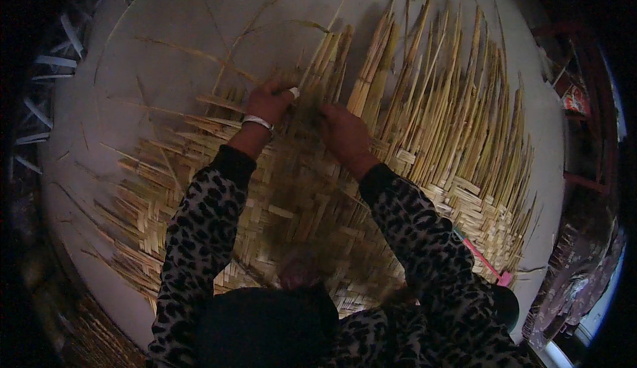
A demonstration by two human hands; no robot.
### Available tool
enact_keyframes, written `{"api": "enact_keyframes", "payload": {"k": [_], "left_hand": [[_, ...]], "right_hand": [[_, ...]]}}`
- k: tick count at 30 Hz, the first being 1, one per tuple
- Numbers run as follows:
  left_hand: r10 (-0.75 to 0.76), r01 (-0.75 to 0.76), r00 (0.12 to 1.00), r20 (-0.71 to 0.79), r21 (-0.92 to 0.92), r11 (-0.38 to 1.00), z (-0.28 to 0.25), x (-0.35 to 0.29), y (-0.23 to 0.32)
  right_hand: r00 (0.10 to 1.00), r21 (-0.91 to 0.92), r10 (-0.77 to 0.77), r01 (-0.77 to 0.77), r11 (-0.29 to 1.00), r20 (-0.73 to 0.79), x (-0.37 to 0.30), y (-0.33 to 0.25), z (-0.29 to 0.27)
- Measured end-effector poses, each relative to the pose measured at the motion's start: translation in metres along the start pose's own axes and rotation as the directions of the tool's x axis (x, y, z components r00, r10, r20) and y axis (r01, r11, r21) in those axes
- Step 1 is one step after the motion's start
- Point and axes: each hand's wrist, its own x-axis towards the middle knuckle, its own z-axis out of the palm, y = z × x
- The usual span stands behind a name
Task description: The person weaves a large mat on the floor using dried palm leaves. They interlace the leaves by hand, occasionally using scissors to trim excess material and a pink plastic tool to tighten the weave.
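Left hand and right hand at the far edge of a woven mat

At the right rim, a small red patch carries pale markings, too small and blurred to read. It shows among the bars of a dark red frame. Below that hangs or lies a dark patterned cloth.

The floor is smooth and pale grey, dim toward the rim. Pale crossed bars stand along its left edge, and a dark heap of brown stalks shows at lower left.

The mat lies on the floor in front of the person, reaching under both forearms. Its middle is closely woven and shadowed; long loose strips fan out from its far and right edges, and shorter ones stick out at left.

Both hands have their fingers curled in, close together at the strips at the far edge. Whether either one grips a strip cannot be told. The left wrist wears a pale bracelet; a small white thing sits at that hand's fingertips. Beside the right sleeve lies a thin pink-red stick.
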Motion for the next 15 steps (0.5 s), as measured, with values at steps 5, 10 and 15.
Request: {"api": "enact_keyframes", "payload": {"k": [5,10,15], "left_hand": [[0.211,-0.185,0.958,-0.192,0.143,0.972,0.017,-0.015,-0.006],[0.48,-0.342,0.861,-0.169,0.506,0.792,0.021,-0.021,-0.017],[0.54,-0.349,0.826,-0.163,0.604,0.716,0.018,-0.032,-0.028]], "right_hand": [[0.998,-0.128,0.046,-0.04,0.991,0.045,-0.004,-0.008,-0.002],[1.0,-0.058,0.016,-0.016,0.998,-0.002,-0.012,-0.004,0.003],[0.981,-0.079,-0.179,0.173,0.982,-0.076,-0.027,0.004,0.015]]}}
